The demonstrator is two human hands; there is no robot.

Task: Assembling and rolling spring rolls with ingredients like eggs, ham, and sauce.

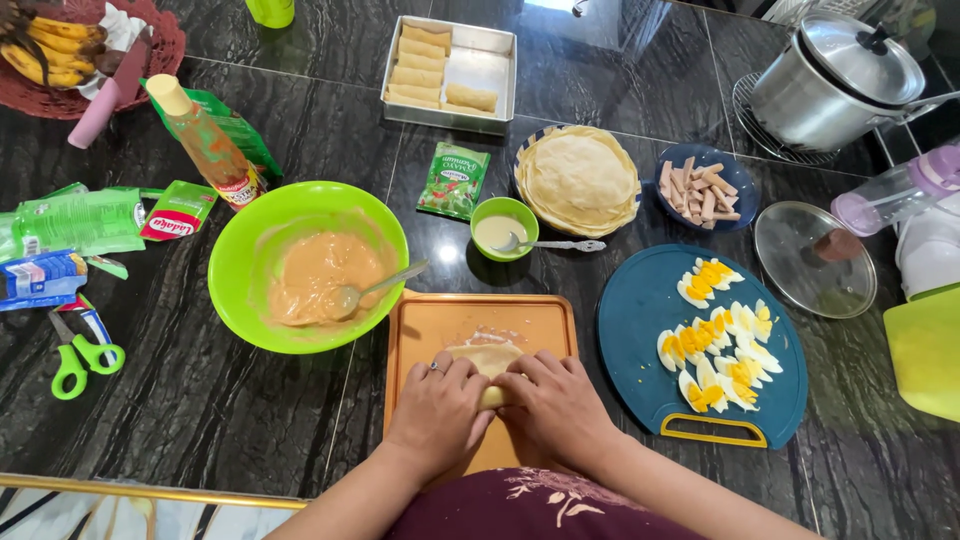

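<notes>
Wrapper: a pale thin crepe wrapper lies on the orange cutting board at lower centre of the frame, partly folded and mostly covered by both hands.
Left hand: the left hand lies curled over the near left edge of the wrapper, fingers bent down onto it, pressing rather than gripping.
Right hand: the right hand mirrors it on the near right edge, fingers likewise curled onto the fold; the two hands nearly touch.
Step in hand: it looks like folding and rolling the wrapper away from the body.
Doing it well: even pressure from both hands, sides tucked in, and a tight roll would probably keep the thin skin from tearing.
Around: a green bowl of orange sauce with a spoon sits left of the board; a stack of crepes is upper centre; a metal tray with finished rolls is above; sliced boiled eggs lie on a blue board at right.
Counter: dark polished stone counter.
</notes>
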